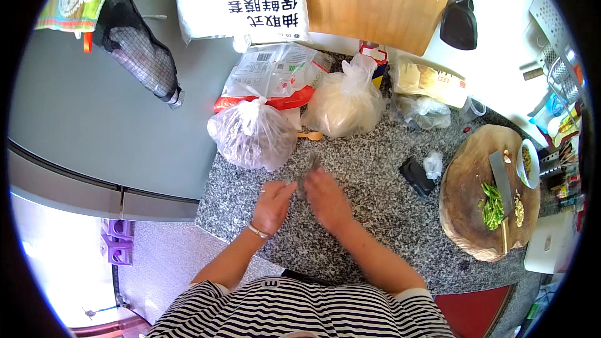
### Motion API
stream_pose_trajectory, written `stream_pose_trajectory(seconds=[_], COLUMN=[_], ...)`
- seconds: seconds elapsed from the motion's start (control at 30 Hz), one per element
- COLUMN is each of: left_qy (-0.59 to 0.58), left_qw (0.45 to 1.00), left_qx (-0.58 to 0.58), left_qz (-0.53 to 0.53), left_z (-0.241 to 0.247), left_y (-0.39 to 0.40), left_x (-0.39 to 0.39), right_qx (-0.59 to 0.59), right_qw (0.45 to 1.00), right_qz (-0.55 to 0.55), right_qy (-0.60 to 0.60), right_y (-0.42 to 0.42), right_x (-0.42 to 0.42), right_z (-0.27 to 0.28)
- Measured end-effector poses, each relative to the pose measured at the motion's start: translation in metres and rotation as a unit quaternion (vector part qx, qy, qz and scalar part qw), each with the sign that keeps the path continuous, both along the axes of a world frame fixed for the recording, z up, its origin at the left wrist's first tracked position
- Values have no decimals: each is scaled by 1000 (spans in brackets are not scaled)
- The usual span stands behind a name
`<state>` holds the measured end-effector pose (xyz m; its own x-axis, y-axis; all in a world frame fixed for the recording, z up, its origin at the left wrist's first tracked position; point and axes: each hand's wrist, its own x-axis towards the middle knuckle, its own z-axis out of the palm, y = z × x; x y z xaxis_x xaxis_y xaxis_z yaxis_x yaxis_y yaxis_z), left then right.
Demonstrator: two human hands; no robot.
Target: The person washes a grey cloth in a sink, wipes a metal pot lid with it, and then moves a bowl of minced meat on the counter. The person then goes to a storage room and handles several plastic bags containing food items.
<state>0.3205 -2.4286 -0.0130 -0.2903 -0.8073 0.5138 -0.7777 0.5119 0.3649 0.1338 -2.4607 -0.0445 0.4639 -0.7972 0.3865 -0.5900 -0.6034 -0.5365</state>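
My left hand [273, 206] and my right hand [327, 199] are close together above the speckled granite countertop [375, 239]. A small, blurred grey thing [313, 162] sticks out past the fingertips of my right hand, which seem closed around it; its kind is unclear. The left index finger and thumb point toward it, but whether they grip anything is blurred. Just beyond the hands lie a tied clear plastic bag [253, 136] with dark contents and an orange plastic spoon [310, 136]. Behind the spoon sits another tied bag [347, 103] holding something pale yellow.
On the right, a round wooden chopping board [460, 197] carries a cleaver [500, 178], cut green peppers [492, 206] and chopped garlic [519, 211]. A white bowl [535, 169] stands beside them. A black case [417, 177] lies left of the board. A grey refrigerator [112, 141] borders the left side.
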Motion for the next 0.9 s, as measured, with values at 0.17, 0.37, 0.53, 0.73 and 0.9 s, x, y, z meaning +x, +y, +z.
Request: stream_pose_trajectory(seconds=[0.17, 0.37, 0.53, 0.73, 0.9], left_qy=[-50, -116, -63, 108, 158], left_qw=[984, 966, 974, 974, 949], left_qx=[-93, 32, 51, 0, 21], left_qz=[142, 229, 210, 200, 273], left_z=[91, 142, 114, 125, 138], left_y=[-16, -93, -98, -20, 46], left_x=[8, 50, 62, 93, 120], right_qx=[-7, 2, -39, 105, 36], right_qw=[995, 982, 962, 993, 992], right_qz=[104, -156, -253, -43, 110], right_qy=[-3, 109, 96, 25, 57], right_y=[80, 85, 2, -15, 50], right_x=[-12, -85, -78, 13, 51], right_z=[14, 5, -5, 9, 18])
